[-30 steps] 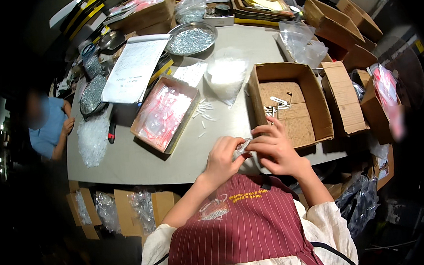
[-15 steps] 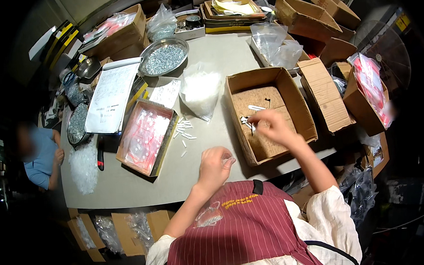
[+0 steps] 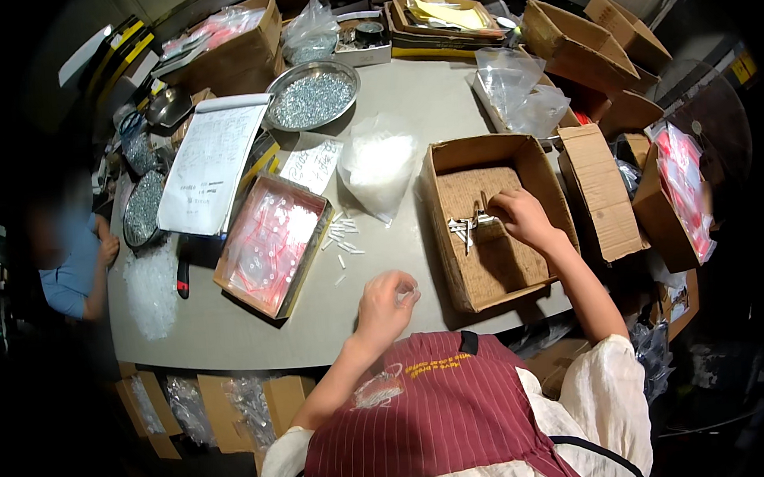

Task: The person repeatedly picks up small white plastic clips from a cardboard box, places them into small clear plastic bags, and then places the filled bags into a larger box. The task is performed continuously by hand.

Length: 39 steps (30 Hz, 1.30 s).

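The right hand (image 3: 519, 217) reaches into the open cardboard box (image 3: 541, 171) at 2 o'clock, fingers curled onto the small white packets (image 3: 466, 227) there. The left hand (image 3: 387, 303) hovers near the table (image 3: 444, 106) edge, pinching something too small to identify. A careless pull could scatter packets; the right fingertips are hidden.
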Motion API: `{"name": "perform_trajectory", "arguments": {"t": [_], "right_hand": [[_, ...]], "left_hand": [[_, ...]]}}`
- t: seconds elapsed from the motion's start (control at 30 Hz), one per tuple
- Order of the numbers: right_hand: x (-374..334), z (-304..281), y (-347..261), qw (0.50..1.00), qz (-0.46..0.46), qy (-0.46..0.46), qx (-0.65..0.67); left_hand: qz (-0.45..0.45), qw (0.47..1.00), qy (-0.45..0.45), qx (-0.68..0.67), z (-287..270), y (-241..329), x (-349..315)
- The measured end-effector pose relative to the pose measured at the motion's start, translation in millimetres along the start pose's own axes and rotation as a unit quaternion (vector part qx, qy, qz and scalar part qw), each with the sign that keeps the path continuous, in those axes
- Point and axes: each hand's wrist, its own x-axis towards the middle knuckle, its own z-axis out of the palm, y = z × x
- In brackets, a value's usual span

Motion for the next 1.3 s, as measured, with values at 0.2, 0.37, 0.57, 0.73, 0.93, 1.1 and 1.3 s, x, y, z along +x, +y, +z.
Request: {"name": "perform_trajectory", "arguments": {"t": [0.2, 0.37, 0.57, 0.73, 0.93, 1.1, 1.3], "right_hand": [[-19, -45, -104, 0.951, 0.031, 0.043, 0.304], [-25, -38, -161, 0.952, -0.062, -0.055, 0.294], [-22, -44, -171, 0.939, -0.054, -0.225, 0.253], [-10, -47, -181, 0.968, -0.190, -0.061, 0.155], [3, -35, -196, 0.964, -0.176, 0.004, 0.200], [13, -26, -232, 0.954, -0.158, 0.019, 0.255], [31, 10, -273, 0.919, -0.178, -0.044, 0.348]], "left_hand": [[-0.004, 0.996, -0.004, -0.093, 11, 26, 20], [0.019, 0.996, -0.002, -0.088, 12, 35, 20], [0.071, 0.992, -0.016, -0.102, -2, 33, 5], [-0.014, 0.988, -0.015, -0.156, -23, 37, -10], [-0.010, 0.970, 0.122, -0.211, -48, 29, -32], [-0.011, 0.961, 0.201, -0.189, -69, 30, -48], [0.036, 0.972, 0.233, -0.017, -103, 20, -74]]}}
